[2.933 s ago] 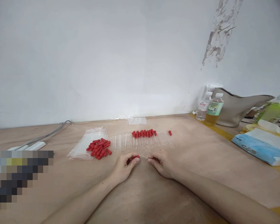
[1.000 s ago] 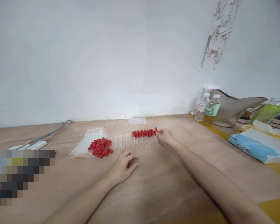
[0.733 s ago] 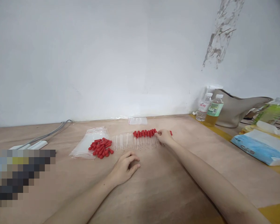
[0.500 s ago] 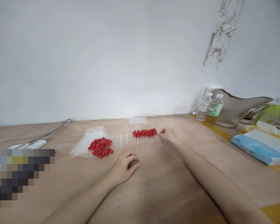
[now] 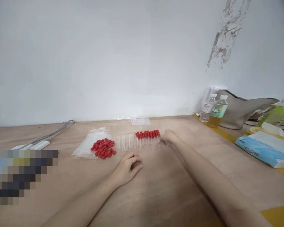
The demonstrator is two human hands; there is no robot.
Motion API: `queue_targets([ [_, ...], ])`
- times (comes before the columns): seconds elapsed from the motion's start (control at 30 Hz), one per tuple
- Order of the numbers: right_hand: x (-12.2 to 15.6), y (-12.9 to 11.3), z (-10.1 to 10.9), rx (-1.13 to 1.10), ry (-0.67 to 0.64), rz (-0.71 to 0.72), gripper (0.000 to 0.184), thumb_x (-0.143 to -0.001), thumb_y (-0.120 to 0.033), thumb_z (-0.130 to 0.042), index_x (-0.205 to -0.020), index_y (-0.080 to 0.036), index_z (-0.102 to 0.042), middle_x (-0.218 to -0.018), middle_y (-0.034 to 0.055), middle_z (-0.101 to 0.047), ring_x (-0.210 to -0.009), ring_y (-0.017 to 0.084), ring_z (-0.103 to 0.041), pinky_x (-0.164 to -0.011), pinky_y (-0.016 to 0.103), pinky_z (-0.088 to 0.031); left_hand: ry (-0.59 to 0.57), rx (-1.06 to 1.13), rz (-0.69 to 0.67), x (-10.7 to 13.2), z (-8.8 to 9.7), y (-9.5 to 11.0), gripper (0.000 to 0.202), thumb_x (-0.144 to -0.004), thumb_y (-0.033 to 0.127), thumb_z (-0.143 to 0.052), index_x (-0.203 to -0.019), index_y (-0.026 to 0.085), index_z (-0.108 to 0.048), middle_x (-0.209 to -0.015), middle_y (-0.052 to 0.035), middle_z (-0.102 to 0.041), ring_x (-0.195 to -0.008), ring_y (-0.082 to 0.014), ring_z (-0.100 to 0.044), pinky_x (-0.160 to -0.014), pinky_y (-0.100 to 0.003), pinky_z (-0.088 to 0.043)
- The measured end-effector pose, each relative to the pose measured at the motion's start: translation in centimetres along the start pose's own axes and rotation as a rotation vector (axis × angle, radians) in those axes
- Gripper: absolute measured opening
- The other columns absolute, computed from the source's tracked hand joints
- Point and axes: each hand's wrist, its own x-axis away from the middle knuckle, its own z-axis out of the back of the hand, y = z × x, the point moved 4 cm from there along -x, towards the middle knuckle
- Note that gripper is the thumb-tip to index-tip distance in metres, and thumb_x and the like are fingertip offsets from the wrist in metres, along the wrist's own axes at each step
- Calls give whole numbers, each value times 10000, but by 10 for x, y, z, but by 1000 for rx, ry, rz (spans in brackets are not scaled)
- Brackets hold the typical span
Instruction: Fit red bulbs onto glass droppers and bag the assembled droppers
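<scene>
- A plywood table (image 5: 156, 195) stood against a white wall.
- The left hand (image 5: 127, 168) lay on the table, loosely curled and empty.
- The right hand (image 5: 168, 136) touched the right end of the row of clear dropper tubes (image 5: 126, 143), beside the red-capped droppers (image 5: 148, 134); its grip could not be told.
- Loose red rubber bulbs (image 5: 103, 148) lay by a plastic bag (image 5: 91, 143).

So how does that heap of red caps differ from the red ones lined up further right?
The heap of red caps lies jumbled by a clear bag; the lined-up caps form a neat row on clear tubes. The right hand is at the row's end, while nothing touches the heap. Both are the same red.
</scene>
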Motion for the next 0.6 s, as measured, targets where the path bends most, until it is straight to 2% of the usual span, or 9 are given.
queue_targets([
  [0.2, 3, 0, 3, -17, -14, -31, 150, -596, -243, -572, -646, -108, -614, -584, 102, -603, -553, 190, -575, -456, 241, -384, 10, -13, -10, 1, -3, 1, 145, -788, 239, -491, -903, 197, -570, -899, -39, -542, -774, -152, -506, -681, -270, -413],
  [0.33, 20, -9, 15, -26, 48, 61, 210, -679, -301, -495, -638, -115, -583, -637, 115, -604, -595, 187, -565, -478, 239, -363, 125, -150, 23, 2, 14, -7, 117, -798, 263, -476, -836, 187, -556, -857, -36, -542, -781, -165, -504, -701, -286, -403],
  [0.4, 37, -13, 17, -30, 66, 145, 199, -707, -278, -460, -617, -129, -558, -649, 99, -600, -609, 172, -552, -497, 233, -352, 210, -314, 62, 2, 31, -18, 122, -799, 265, -464, -772, 179, -548, -823, -45, -541, -793, -189, -495, -723, -319, -389],
  [0.47, 59, -17, 15, -48, 89, 262, 174, -734, -240, -428, -640, -143, -537, -669, 72, -595, -626, 149, -536, -528, 221, -348, 235, -492, 98, 3, 48, -31, 117, -784, 265, -474, -748, 178, -543, -811, -56, -539, -792, -213, -485, -713, -344, -380],
  [0.5, 71, -18, 12, -66, 108, 338, 156, -751, -227, -411, -686, -149, -529, -698, 58, -593, -638, 136, -527, -547, 215, -350, 213, -557, 96, 4, 54, -38, 111, -779, 263, -477, -747, 180, -544, -813, -59, -538, -803, -222, -481, -717, -353, -377],
  [0.6, 106, -22, 1, -155, 186, 688, 139, -796, -205, -377, -823, -154, -503, -753, 46, -575, -652, 130, -506, -581, 226, -367, 126, -644, 51, 7, 64, -53, 105, -780, 236, -467, -781, 182, -558, -859, -72, -539, -856, -236, -477, -746, -368, -375],
])
